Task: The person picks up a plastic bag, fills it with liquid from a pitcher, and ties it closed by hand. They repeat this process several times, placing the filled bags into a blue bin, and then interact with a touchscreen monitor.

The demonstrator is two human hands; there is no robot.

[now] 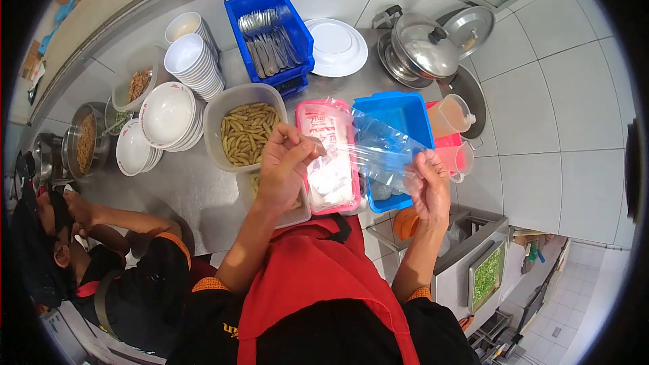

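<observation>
A clear plastic bag is stretched between my two hands, above a pink tray of white packets and a blue bin. My left hand pinches one end of the plastic, near the pink tray's left side. On the right, my right hand grips the other end over the blue bin's lower right corner. Clear plastic lies in that bin. Left of my left hand, a translucent tub holds small green, finger-shaped items. Another tub is partly hidden beneath my left wrist.
White bowls stand stacked at the left, and a blue cutlery box and white plates at the back. A lidded steel pot and plastic jugs are at the right. A co-worker is at lower left.
</observation>
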